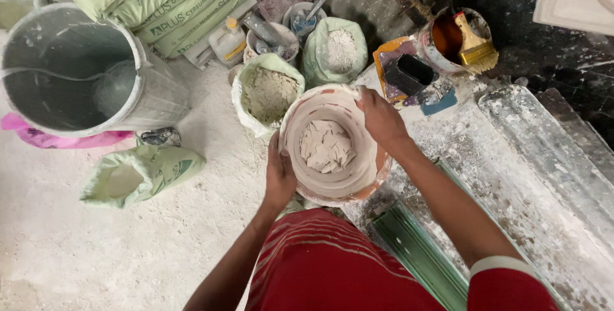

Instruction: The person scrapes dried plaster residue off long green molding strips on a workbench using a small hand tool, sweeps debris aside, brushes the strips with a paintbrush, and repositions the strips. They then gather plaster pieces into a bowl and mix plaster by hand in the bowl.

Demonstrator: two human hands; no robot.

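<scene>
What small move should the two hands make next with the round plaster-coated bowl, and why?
Probably tip the round plaster-coated bowl a little, to loosen the dry whitish flakes lying flat at its bottom. The left hand grips the near rim and the right hand the far rim, so both already steady it.

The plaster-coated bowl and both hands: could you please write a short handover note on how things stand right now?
Left hand: grips the near left rim of the plaster-coated bowl.
Right hand: holds the far rim, fingers over the edge.
Bowl: held above the dusty floor, upright; dry broken plaster pieces lie in its bottom.
Nearby: open bag of lumpy powder just beyond the bowl, a second bag of white powder behind it, large grey bucket to the left, tub with a yellow brush to the right.
Done: pieces are in the bowl. No water or powder shows in it yet.
</scene>
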